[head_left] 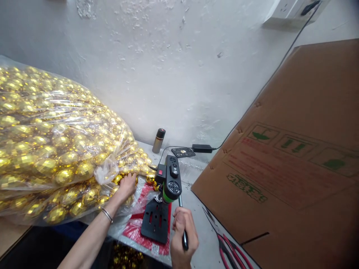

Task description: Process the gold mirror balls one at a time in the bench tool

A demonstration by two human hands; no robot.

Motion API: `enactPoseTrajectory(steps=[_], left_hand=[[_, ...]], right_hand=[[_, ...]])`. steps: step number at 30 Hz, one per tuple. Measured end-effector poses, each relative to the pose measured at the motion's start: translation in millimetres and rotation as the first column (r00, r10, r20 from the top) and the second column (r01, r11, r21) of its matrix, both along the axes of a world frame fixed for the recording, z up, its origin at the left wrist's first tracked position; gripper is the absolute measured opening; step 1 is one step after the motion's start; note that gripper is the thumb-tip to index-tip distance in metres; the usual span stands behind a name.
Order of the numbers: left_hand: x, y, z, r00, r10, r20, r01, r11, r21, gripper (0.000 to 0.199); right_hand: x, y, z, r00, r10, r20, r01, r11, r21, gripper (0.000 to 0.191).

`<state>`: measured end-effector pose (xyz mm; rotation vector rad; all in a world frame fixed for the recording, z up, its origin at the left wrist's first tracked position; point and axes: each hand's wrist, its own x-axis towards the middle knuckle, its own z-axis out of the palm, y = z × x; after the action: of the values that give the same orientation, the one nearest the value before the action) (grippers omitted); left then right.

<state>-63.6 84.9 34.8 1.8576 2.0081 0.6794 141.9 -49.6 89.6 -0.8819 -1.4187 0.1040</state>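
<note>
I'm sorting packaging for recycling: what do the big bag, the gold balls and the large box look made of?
Big bag: clear, glossy plastic film, judging by its creases and see-through shine.
Gold balls: probably metallic-coated plastic, given their bright, mirror-like facets; solid metal can't be ruled out.
Large box: matte brown cardboard, by its colour and printed symbols.

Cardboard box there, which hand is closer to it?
Right. The right hand, gripping the black lever, is left of the cardboard box; the left hand is farther left, at the gold faceted balls.

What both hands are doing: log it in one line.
Left hand: at gold balls | Right hand: closed around black lever of bench machine | Nearby: scissors beside cardboard box
</note>
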Motion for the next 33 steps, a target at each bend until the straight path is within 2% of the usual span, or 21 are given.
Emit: enactPoseTrajectory(steps=[5, 6, 7, 8, 10, 11, 12, 13, 14, 16, 19, 22, 24, 25, 28, 33], left_hand=[[-3.2, -19.7, 14.5, 0.972, -0.053, 0.228, 0.041, 0.998, 0.055, 0.045], [-2.1, -28.0, 17.6, 0.943, -0.065, 0.325, 0.05, 0.997, 0.055, 0.044], [0.3, -37.7, 19.6, 0.884, -0.067, 0.463, 0.054, 0.998, 0.041, 0.045], [4.0, -48.2, 20.3, 0.778, -0.051, 0.626, 0.056, 0.998, 0.012, 0.048], [15.0, -69.7, 17.1, 0.443, 0.039, 0.896, 0.074, 0.994, -0.08, 0.053], [21.7, -79.4, 13.4, 0.284, 0.098, 0.954, 0.096, 0.987, -0.13, 0.054], [28.8, -87.6, 8.6, 0.179, 0.153, 0.972, 0.116, 0.978, -0.175, 0.055], [35.8, -94.1, 3.2, 0.12, 0.203, 0.972, 0.133, 0.967, -0.219, 0.056], [42.2, -98.6, -2.5, 0.102, 0.245, 0.964, 0.14, 0.956, -0.258, 0.058], [52.1, -102.1, -13.5, 0.172, 0.286, 0.943, 0.116, 0.944, -0.308, 0.062], [58.9, -98.5, -26.0, 0.357, 0.254, 0.899, 0.072, 0.952, -0.297, 0.067], [61.1, -93.3, -33.3, 0.589, 0.095, 0.803, 0.064, 0.984, -0.164, 0.063], [63.2, -91.7, -36.2, 0.741, -0.048, 0.67, 0.091, 0.995, -0.029, 0.054], [64.5, -91.5, -37.2, 0.792, -0.106, 0.601, 0.114, 0.993, 0.025, 0.049], [68.1, -92.3, -37.8, 0.879, -0.213, 0.426, 0.191, 0.977, 0.095, 0.041], [68.3, -94.3, -28.3, 0.914, -0.287, 0.286, 0.281, 0.958, 0.065, 0.034]], right_hand=[[0.8, -0.5, 4.6, 1.0, 0.009, -0.012, -0.009, 0.999, -0.038, 0.028], [0.4, -0.7, 6.8, 1.0, 0.002, -0.026, -0.004, 0.999, -0.046, 0.029], [-0.1, -0.8, 9.5, 0.999, -0.004, -0.039, 0.002, 0.999, -0.053, 0.03], [-0.8, -0.9, 12.8, 0.999, -0.012, -0.051, 0.009, 0.998, -0.063, 0.03], [-2.3, -1.1, 21.0, 0.998, -0.022, -0.06, 0.017, 0.996, -0.09, 0.031], [-2.8, -1.1, 25.8, 0.998, -0.025, -0.06, 0.018, 0.995, -0.102, 0.031], [-3.2, -0.9, 30.8, 0.998, -0.026, -0.055, 0.02, 0.993, -0.113, 0.032], [-3.3, -0.7, 35.7, 0.999, -0.028, -0.047, 0.022, 0.993, -0.119, 0.033], [-3.2, -0.3, 40.5, 0.999, -0.028, -0.035, 0.024, 0.993, -0.118, 0.034], [-2.3, 0.6, 48.4, 1.0, -0.03, -0.007, 0.029, 0.994, -0.109, 0.035], [-0.5, 1.8, 54.3, 0.999, -0.028, 0.032, 0.031, 0.995, -0.096, 0.034], [0.5, 2.2, 53.1, 0.998, -0.028, 0.048, 0.032, 0.996, -0.086, 0.032], [0.6, 1.9, 50.4, 0.998, -0.028, 0.051, 0.032, 0.996, -0.08, 0.031], [0.4, 1.5, 48.9, 0.998, -0.029, 0.051, 0.033, 0.996, -0.078, 0.03], [0.0, 0.2, 45.6, 0.999, -0.02, 0.044, 0.024, 0.996, -0.083, 0.031], [0.0, -1.8, 42.9, 0.999, -0.001, 0.032, 0.004, 0.996, -0.092, 0.031]])
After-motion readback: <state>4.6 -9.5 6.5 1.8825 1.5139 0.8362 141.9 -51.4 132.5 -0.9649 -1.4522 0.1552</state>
